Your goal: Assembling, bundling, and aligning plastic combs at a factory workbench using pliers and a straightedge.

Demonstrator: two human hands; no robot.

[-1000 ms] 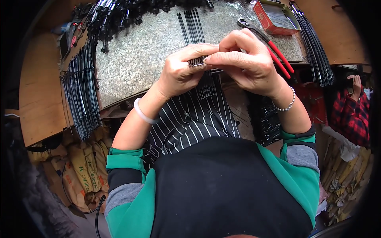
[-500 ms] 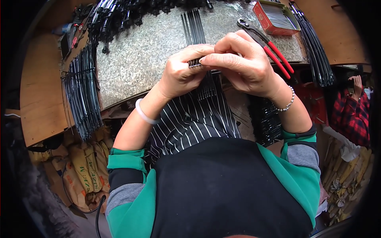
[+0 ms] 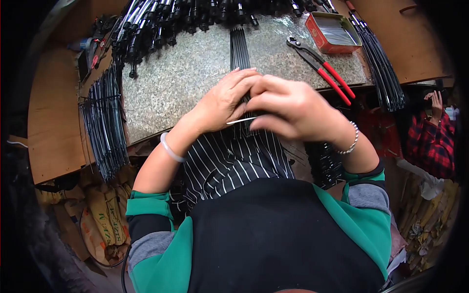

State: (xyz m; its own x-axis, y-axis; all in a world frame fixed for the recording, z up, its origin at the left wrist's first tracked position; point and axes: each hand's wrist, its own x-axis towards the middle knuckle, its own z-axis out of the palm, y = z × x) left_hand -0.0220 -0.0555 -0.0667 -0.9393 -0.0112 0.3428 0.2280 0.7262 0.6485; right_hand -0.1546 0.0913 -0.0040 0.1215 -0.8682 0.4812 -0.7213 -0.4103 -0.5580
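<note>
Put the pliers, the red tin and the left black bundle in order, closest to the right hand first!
In the head view, from the right hand:
1. Pliers, just up and right.
2. Red tin, beyond the pliers.
3. Left black bundle, far across on the left.

Bright centre, dark curved edges

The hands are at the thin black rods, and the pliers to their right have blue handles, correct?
Not quite: in the head view, those pliers have red handles. The left hand and right hand are at the thin black rods.
</note>
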